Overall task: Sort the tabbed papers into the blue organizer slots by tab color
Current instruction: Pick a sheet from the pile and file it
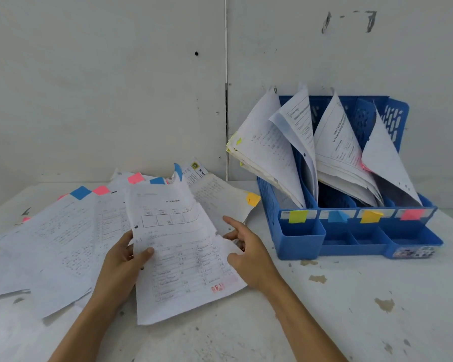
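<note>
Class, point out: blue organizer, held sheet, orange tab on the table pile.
blue organizer (301, 241), head view, front-left cup wall.
held sheet (178, 257), head view, printed centre.
orange tab (253, 199), head view, its middle.

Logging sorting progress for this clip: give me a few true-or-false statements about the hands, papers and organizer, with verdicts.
1. The left hand grips a printed sheet. True.
2. The right hand holds a paper above the organizer. False: it is open and holds nothing, beside the printed sheet's right edge.
3. The organizer's front tags run, left to right, yellow label, blue label, orange label, pink label. True.
4. The organizer's slots are empty. False: filed papers stand leaning in them.
5. An orange-tabbed paper lies left of the organizer. True.
</note>
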